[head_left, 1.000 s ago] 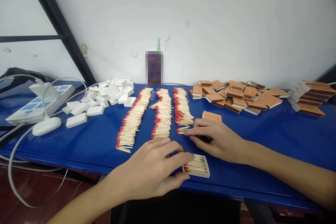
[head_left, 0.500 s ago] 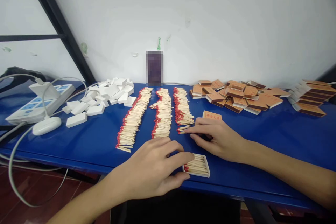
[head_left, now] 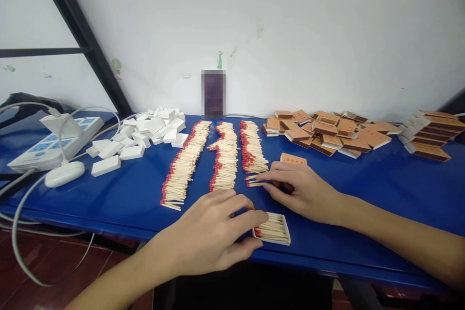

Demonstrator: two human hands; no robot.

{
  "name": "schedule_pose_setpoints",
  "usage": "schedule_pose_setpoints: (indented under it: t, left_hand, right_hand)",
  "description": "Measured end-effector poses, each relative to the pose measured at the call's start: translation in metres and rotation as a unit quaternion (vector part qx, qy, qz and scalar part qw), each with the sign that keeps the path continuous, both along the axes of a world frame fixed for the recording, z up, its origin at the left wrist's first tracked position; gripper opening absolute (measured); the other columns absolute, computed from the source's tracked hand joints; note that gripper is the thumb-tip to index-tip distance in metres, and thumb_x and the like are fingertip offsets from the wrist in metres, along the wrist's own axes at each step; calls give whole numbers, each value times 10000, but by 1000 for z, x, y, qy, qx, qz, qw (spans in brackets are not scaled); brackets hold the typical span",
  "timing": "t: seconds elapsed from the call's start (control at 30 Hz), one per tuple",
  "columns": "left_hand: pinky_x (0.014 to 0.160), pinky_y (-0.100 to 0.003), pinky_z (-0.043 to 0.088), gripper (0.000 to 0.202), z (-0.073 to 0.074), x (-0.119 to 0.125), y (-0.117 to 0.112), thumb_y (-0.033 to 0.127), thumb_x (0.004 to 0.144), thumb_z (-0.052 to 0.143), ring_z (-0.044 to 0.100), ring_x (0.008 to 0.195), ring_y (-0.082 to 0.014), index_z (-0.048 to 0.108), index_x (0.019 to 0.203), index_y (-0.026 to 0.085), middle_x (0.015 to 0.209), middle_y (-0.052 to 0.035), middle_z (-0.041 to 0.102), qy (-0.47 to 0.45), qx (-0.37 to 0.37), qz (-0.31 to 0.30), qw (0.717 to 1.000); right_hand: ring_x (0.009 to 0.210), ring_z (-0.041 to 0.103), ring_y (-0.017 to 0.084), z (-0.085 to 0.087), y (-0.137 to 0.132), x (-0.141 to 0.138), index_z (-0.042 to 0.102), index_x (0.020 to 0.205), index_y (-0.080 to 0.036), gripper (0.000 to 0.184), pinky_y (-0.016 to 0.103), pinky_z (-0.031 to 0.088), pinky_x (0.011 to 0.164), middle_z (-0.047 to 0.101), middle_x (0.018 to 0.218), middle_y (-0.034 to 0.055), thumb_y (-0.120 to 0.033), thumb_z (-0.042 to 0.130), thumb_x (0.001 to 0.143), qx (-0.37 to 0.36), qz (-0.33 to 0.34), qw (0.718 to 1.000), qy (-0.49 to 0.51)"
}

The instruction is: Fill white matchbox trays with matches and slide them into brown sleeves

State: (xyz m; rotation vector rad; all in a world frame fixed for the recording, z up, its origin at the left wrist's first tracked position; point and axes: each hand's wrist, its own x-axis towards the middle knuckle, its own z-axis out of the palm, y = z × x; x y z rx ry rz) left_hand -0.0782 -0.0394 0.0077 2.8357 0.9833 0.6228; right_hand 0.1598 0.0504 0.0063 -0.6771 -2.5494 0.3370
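Note:
A small white matchbox tray (head_left: 289,238), filled with red-headed matches (head_left: 272,228), lies near the table's front edge. My left hand (head_left: 221,230) grips its left end between thumb and fingers. Just behind it, my right hand (head_left: 301,190) has thumb and index finger on a few loose matches (head_left: 254,184), which lie at the near end of the right-hand row of matches (head_left: 253,147). Part of those sticks is covered by the fingertips. Right behind the right hand lies an orange matchbox sleeve (head_left: 292,158), partly hidden by the knuckles.
Two more rows of matches, the left row (head_left: 187,164) and the middle row (head_left: 224,160), stretch across the blue table. White trays (head_left: 152,128) are heaped at back left, orange matchboxes (head_left: 327,131) at back right. A stack of matchboxes (head_left: 432,135) stands far right; a power strip (head_left: 36,152) with cables lies left.
My right index finger and thumb have shifted slightly at the loose matches, which now lie a little apart from the row. My left hand and the tray have stayed in place.

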Motion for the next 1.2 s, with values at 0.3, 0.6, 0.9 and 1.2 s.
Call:
schedule_pose_setpoints:
  t: [0.3,0.6,0.9,1.2]
  left_hand:
    - [852,-357,524,232,1,0,-1,325,1004,540,603,900,-189,592,1198,209,1057,-42,635,1,-2,2,1000]
    - [863,-359,523,235,0,0,0,329,1002,545,607,909,-191,591,1199,209,1058,-40,636,0,3,0,1000]
    - [849,-355,520,234,1,0,0,329,1005,539,601,894,-189,594,1197,207,1055,-44,636,0,2,-1,1000]
    - [855,-356,523,231,1,0,-1,326,1003,543,608,903,-189,598,1195,211,1054,-42,635,1,-2,2,1000]
  right_hand:
    - [717,575,177,-2,1,-1,699,1167,-182,280,285,433,613,606,810,49,-188,500,970,5,-25,1000,-15]
    - [731,586,183,-1,-2,0,693,1181,-194,281,296,450,639,613,835,54,-210,499,978,-10,-32,999,-30]
    - [824,635,208,0,-2,-3,681,1227,-194,312,323,493,702,653,937,82,-207,490,980,-2,-36,998,-52]
    - [775,622,188,-1,-2,-1,698,1210,-222,297,297,469,654,649,906,70,-223,493,995,9,-28,998,-47]
